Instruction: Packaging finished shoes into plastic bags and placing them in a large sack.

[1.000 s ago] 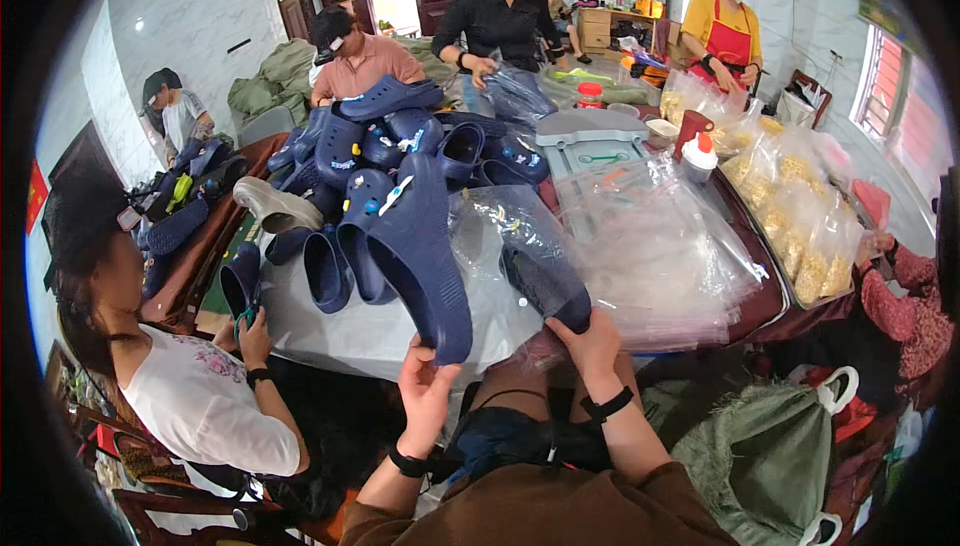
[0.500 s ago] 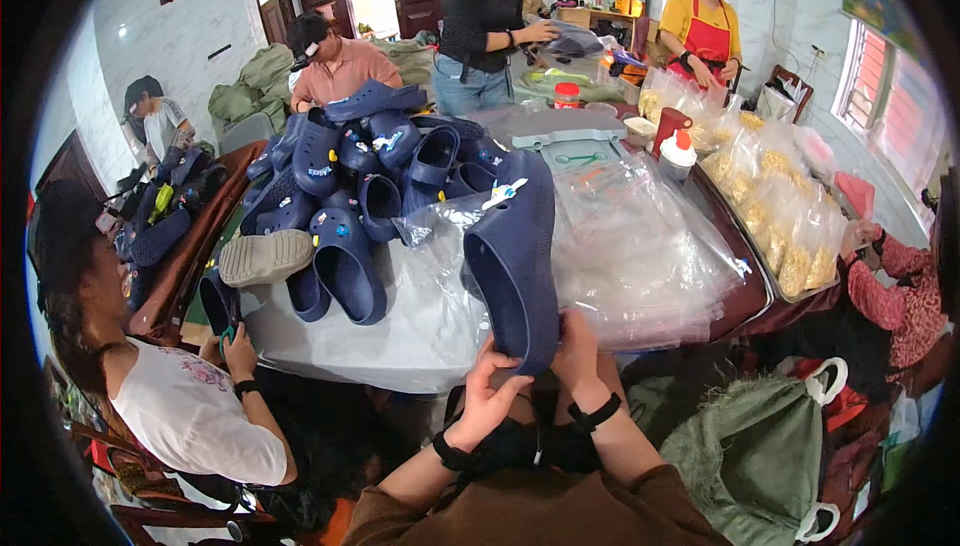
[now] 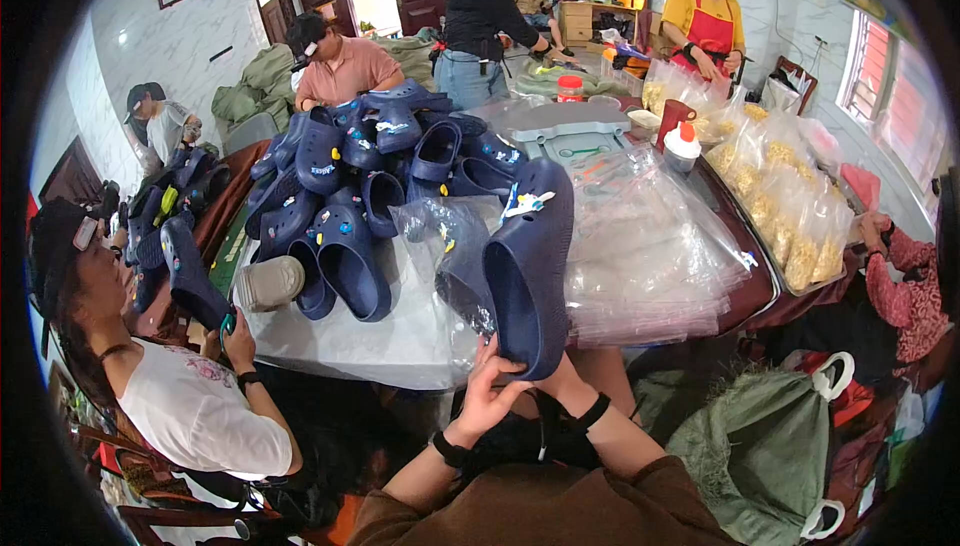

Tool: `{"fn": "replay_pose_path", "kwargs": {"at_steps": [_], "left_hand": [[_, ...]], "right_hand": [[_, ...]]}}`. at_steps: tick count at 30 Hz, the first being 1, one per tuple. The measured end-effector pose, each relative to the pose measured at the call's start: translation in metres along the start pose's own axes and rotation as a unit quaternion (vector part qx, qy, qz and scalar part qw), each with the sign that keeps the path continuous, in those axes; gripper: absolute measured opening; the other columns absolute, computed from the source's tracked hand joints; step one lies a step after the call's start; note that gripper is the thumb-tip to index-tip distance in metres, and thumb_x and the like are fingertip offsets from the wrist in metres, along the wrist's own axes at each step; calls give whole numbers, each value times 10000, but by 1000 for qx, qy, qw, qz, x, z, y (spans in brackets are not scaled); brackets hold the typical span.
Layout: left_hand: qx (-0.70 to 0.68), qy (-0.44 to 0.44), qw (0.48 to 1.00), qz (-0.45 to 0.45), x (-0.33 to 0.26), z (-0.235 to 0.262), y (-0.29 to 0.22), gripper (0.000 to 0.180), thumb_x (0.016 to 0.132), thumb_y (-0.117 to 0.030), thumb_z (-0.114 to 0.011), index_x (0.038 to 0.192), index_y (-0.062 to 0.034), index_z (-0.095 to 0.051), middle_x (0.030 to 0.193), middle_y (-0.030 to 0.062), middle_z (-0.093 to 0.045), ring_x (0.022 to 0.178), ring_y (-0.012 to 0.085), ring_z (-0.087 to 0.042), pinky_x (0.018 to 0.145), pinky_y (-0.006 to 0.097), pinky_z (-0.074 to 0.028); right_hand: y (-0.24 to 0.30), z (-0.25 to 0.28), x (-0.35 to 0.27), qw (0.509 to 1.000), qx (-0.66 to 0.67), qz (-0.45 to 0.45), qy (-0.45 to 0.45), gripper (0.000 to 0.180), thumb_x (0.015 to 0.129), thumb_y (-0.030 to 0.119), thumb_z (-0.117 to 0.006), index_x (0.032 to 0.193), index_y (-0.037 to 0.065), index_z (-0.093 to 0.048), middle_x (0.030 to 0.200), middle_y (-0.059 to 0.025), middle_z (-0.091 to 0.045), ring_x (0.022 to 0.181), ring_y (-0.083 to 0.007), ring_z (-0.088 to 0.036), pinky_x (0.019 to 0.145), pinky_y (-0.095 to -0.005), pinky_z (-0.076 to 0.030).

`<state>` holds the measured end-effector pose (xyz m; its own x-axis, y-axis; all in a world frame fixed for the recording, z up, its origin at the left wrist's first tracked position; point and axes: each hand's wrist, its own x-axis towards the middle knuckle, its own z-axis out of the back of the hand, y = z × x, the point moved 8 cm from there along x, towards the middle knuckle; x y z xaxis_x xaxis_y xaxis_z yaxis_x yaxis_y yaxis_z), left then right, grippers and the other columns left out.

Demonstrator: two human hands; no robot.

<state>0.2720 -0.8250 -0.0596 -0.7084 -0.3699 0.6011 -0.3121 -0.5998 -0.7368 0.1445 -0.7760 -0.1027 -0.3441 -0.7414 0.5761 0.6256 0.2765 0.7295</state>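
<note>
A navy clog [image 3: 528, 276] with small white and yellow charms stands nearly upright before me, toe up and opening facing me. My left hand [image 3: 490, 393] grips its heel end from the left, thumb and fingers curled on the rim. On the other side, my right hand [image 3: 566, 380] is closed against the heel; its fingers are mostly hidden behind the clog. Just behind lies another navy clog [image 3: 462, 251] under or inside clear plastic. To the left rises a pile of navy clogs [image 3: 350, 251], several with charms.
Clear plastic bags [image 3: 650, 266] lie stacked at the right, by a grey tray [image 3: 570, 129] and a red-capped bottle [image 3: 683, 146]. Filled bags [image 3: 780, 186] stand beyond. A co-worker [image 3: 190, 396] at my left holds a clog and green-handled scissors. A green sack [image 3: 750, 446] gapes at lower right.
The clog in my hands has shifted slightly right and its opening has turned a little. The co-worker at left has raised a clog, and the beige clog near them has turned.
</note>
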Motion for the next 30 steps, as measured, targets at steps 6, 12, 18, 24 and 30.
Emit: {"fn": "replay_pose_path", "kwargs": {"at_steps": [6,12,18,24,30], "left_hand": [[14,-37,997,70,-4,6,14,253,789,-146,-813,985,-58,-680,1450,312,-468,1392,418,-423,1192,563,-175],[45,-18,998,42,13,-1,-2,316,764,-150,-835,1025,-56,-685,1461,308,-458,1384,416,-436,1169,490,-282],[52,28,998,33,34,-4,-15,377,756,-180,-843,1070,-51,-681,1467,255,-475,1303,400,-504,1072,446,-407],[120,11,989,90,25,5,27,482,803,-248,-806,1201,-54,-616,1305,150,-594,1165,354,-564,953,434,-479],[267,31,957,112,37,-10,4,701,806,-285,-813,1377,-28,-498,1244,153,-618,1149,350,-568,993,440,-445]], "right_hand": [[-47,24,-27,862,365,-352,9,476,972,247,-651,1350,-12,-522,1240,-62,-616,1104,-120,-579,945,-332,-482],[36,49,-5,900,346,-263,-38,612,917,229,-727,1393,-37,-449,1254,-73,-596,1111,-138,-563,973,-305,-458],[31,80,-11,903,319,-270,-96,633,825,72,-661,1399,-70,-436,1314,-111,-552,1182,-158,-522,1018,-313,-422],[15,149,-45,890,279,-303,-194,623,832,1,-537,1440,-68,-422,1320,-132,-572,1199,-217,-553,1030,-328,-425],[1,147,-72,825,450,-304,-157,475,945,-51,-449,1420,-60,-445,1330,-153,-597,1176,-260,-615,998,-363,-498]]}}
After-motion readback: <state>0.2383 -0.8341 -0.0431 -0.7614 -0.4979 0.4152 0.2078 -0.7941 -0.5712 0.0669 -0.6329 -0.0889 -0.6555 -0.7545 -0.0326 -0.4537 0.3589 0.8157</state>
